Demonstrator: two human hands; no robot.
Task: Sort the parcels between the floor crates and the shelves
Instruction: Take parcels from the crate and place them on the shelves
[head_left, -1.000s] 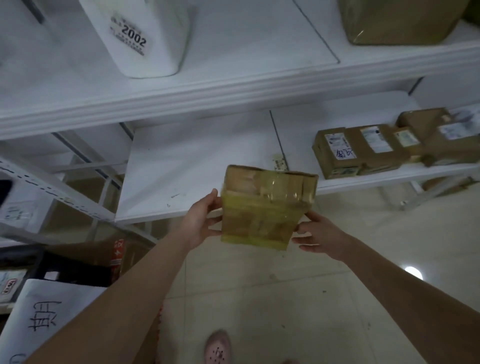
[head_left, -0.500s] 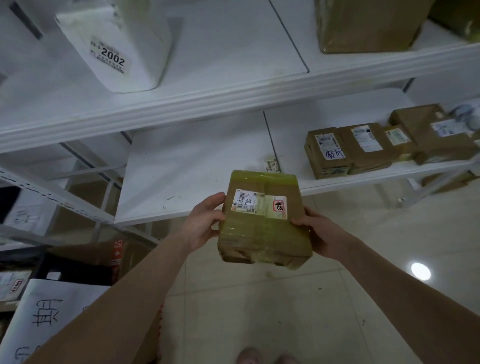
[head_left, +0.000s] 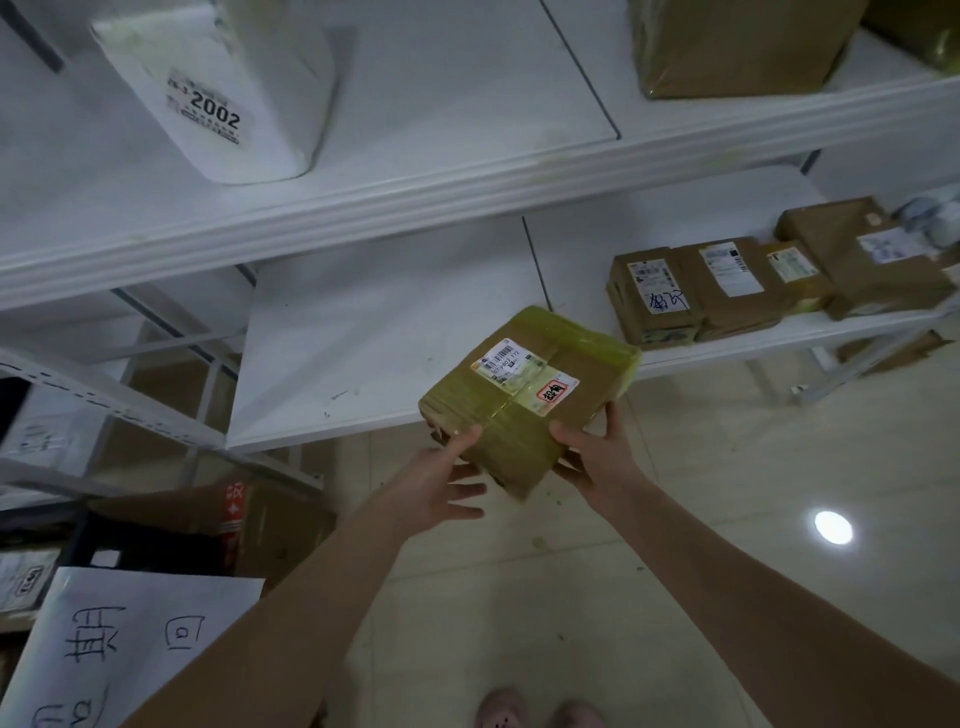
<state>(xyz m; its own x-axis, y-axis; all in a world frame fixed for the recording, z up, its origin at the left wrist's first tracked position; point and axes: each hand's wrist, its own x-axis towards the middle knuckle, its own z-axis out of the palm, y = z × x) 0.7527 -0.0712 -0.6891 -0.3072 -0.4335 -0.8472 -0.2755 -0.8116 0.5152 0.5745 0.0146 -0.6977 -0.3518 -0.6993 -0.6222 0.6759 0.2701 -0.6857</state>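
A brown cardboard parcel (head_left: 524, 415) wrapped in yellowish tape, with a barcode label and a red stamp on top, hangs tilted over the front edge of the lower white shelf (head_left: 374, 353). My right hand (head_left: 597, 457) grips its near right corner, thumb on top and fingers beneath. My left hand (head_left: 441, 483) has its fingers straight and spread; only the thumb tip touches the parcel's near left edge.
A row of brown labelled parcels (head_left: 727, 286) fills the lower shelf's right end. The upper shelf (head_left: 415, 171) carries a white parcel marked 2002 (head_left: 223, 88) and a large brown parcel (head_left: 737, 41). Cartons (head_left: 171, 525) and a handwritten white sheet (head_left: 119, 639) stand at lower left.
The parcel was turned label-up, then rotated and carried right toward the lower shelf's edge. My left hand has let go of its side and opened; my right hand shifted to the near corner.
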